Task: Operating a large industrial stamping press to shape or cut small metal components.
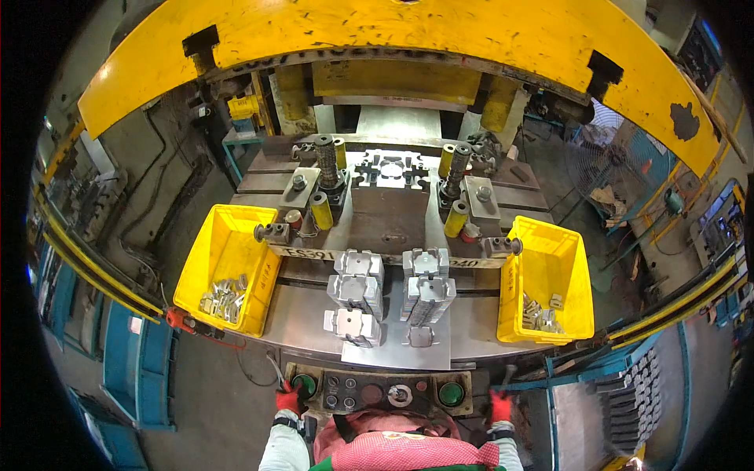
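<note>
Has the left hand [289,399], red-gloved, just beside a green button [303,385], with a thin metal rod [276,369] slanting up from it; cannot tell whether pinched in the fingers or merely lying behind. Has the right hand [501,407], gloved likewise, to the right of the other green button [452,394] and apart from it, with a short dark rod [510,374] just above; again cannot tell spread from pressed together. Set wide apart, perhaps to suit the two ends of the control panel [361,385] lying between both hands.

Just beyond the panel, ahead of and between the hands, shows silver metal parts [429,290] in two rows on a bright metal sheet [397,353]; piled face on face, likely to save room and rest steady within reach.

Ahead and to the left of the left hand, shows a yellow bin [236,243]; ahead and to the right of the right hand, a second yellow bin [542,251]. Holds small metal pieces [228,300] loose in both, presumably walled in against spilling.

Farther ahead, past the rows, shows a die [390,216] between upright posts, apparently for alignment, beneath a yellow press beam [408,31].
</note>
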Motion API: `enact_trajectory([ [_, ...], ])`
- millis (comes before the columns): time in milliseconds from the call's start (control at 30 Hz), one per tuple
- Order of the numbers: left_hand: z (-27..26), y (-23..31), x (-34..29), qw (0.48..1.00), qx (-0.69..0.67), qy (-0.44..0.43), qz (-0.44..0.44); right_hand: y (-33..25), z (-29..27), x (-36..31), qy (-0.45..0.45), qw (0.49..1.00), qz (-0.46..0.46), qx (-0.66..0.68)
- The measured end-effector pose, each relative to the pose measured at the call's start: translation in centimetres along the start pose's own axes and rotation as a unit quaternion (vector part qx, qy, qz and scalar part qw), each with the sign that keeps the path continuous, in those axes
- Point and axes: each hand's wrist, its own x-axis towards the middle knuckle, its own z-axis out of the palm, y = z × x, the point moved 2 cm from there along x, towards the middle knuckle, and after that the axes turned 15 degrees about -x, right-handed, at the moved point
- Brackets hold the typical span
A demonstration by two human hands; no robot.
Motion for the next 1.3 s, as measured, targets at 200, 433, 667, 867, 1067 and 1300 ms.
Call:
enact_trajectory([
  [200,-0.1,-0.5,3.7,0.915,0.3,0.075,0.26,6.3,7.7,4.2,-0.063,0.97,-0.021,-0.233],
  [433,0.5,-1.2,2.7,0.893,0.324,0.114,0.292,6.6,7.7,4.5,-0.009,0.943,-0.029,-0.331],
  [667,0.7,-0.9,2.5,0.875,0.377,0.122,0.278,6.3,7.9,4.6,-0.007,0.943,-0.042,-0.331],
  [867,1.4,0.9,-0.1,0.942,0.275,0.113,0.155,7.4,8.5,5.2,0.013,0.946,-0.077,-0.314],
  [1067,1.2,0.9,0.7,0.898,0.395,0.028,0.194,7.1,8.2,5.2,-0.009,0.954,-0.049,-0.297],
  [1300,0.3,1.4,-1.6,0.973,0.19,0.055,0.115,8.8,7.7,5.8,-0.039,0.979,-0.042,-0.196],
])
